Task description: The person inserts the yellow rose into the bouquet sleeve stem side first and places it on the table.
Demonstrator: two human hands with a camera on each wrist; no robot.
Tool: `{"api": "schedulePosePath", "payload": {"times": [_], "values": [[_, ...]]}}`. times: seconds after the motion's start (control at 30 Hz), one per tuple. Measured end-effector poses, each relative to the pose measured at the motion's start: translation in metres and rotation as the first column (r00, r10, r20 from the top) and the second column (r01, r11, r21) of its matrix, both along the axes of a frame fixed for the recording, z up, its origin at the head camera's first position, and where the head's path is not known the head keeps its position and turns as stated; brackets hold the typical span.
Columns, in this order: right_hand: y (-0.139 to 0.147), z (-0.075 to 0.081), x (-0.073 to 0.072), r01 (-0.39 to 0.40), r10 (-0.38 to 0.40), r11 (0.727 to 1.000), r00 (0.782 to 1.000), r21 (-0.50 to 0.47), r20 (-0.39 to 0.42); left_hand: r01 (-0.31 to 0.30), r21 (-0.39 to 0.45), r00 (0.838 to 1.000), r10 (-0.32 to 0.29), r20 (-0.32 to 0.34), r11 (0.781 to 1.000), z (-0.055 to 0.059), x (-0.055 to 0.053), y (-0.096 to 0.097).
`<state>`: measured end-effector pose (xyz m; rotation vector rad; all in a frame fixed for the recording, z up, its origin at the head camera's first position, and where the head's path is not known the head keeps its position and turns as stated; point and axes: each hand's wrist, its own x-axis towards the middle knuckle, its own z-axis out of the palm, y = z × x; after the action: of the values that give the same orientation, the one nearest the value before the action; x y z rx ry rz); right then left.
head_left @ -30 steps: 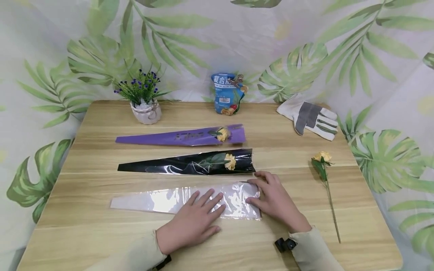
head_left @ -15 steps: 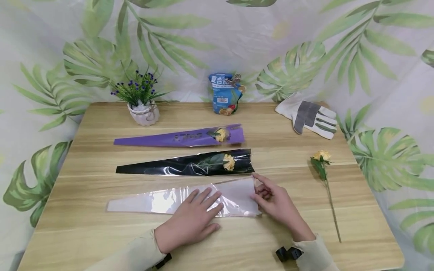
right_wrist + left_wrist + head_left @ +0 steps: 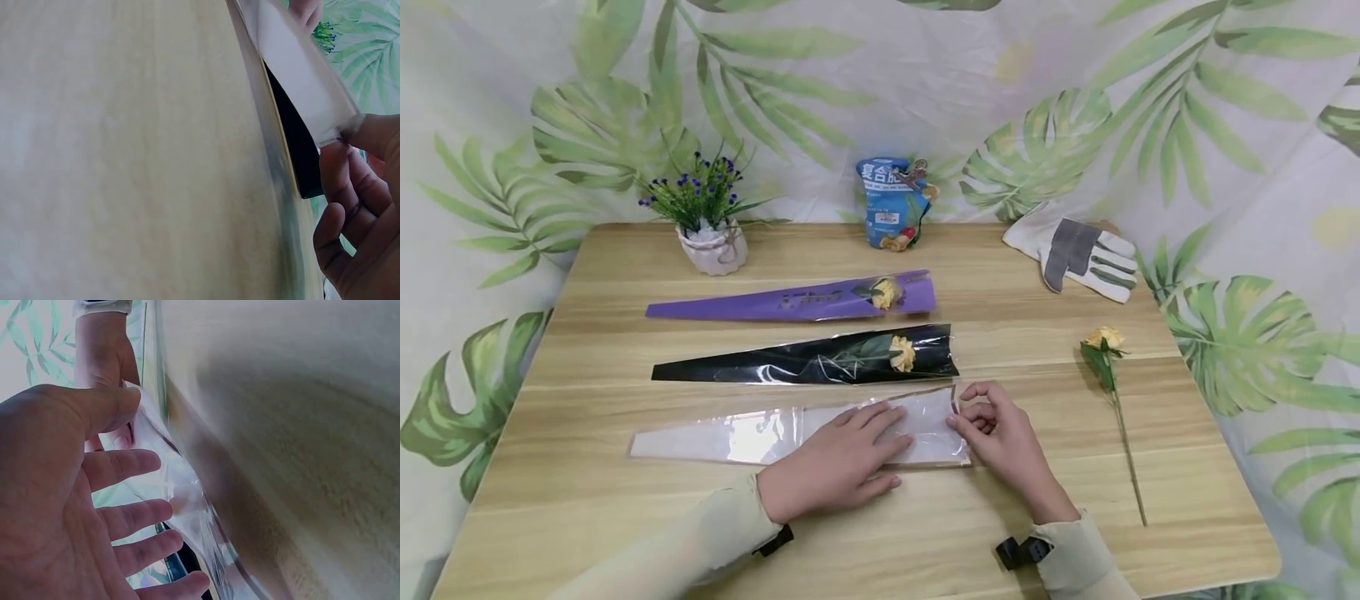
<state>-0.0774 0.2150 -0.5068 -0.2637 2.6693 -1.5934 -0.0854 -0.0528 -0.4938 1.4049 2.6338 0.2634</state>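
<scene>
A long white sleeve of clear film (image 3: 700, 436), tapered toward the left, lies along the front of the table. My left hand (image 3: 838, 458) is over its middle with fingers extended, and the left wrist view shows its fingers spread beside the film. At the wide right end, my right hand (image 3: 1003, 442) pinches the sleeve's edge. In the right wrist view, thumb and index finger meet on a corner of the white sleeve (image 3: 300, 69), which is lifted and bent. Part of the sleeve is hidden under the left hand.
Behind lie a black sleeve (image 3: 760, 362) and a purple sleeve (image 3: 737, 307), each with a yellow rose. A loose yellow rose (image 3: 1103, 339) lies at right. Farther back stand a potted plant (image 3: 711, 248) and a blue bag (image 3: 891, 208), with a work glove (image 3: 1075, 254) at the back right.
My left hand has slid slightly right and its fingers are closer together. My right hand has drawn the sleeve's wide end up, and its edge now stands bent near the fingers.
</scene>
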Motion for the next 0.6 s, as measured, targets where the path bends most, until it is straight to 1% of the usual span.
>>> {"api": "schedulePosePath", "payload": {"times": [0.07,0.13,0.3,0.37,0.47,0.6], "values": [[0.003,-0.009,-0.001,0.006,-0.006,1.0,1.0,-0.001,-0.004,0.003,-0.003,1.0,-0.003,0.003,1.0,0.0,-0.001,0.0],[0.005,-0.015,-0.003,0.01,-0.01,1.0,1.0,-0.004,-0.004,0.008,-0.003,1.0,-0.008,-0.008,1.0,0.0,-0.001,0.0],[0.007,-0.02,-0.003,0.008,-0.008,1.0,1.0,-0.009,0.007,0.069,-0.002,0.996,-0.069,-0.064,0.998,-0.003,0.0,0.004],[0.008,-0.02,-0.003,0.004,-0.004,1.0,1.0,0.004,0.02,0.09,-0.017,0.993,-0.091,-0.072,0.996,-0.005,0.0,0.006],[0.008,-0.019,-0.003,0.004,-0.005,1.0,0.999,0.029,0.041,0.089,-0.053,0.994,-0.092,-0.061,0.995,-0.008,0.001,0.012],[0.011,-0.017,-0.002,0.022,-0.026,0.998,0.998,0.065,0.06,0.056,-0.102,0.997,-0.061,-0.051,0.993,-0.01,0.003,0.02]]}}
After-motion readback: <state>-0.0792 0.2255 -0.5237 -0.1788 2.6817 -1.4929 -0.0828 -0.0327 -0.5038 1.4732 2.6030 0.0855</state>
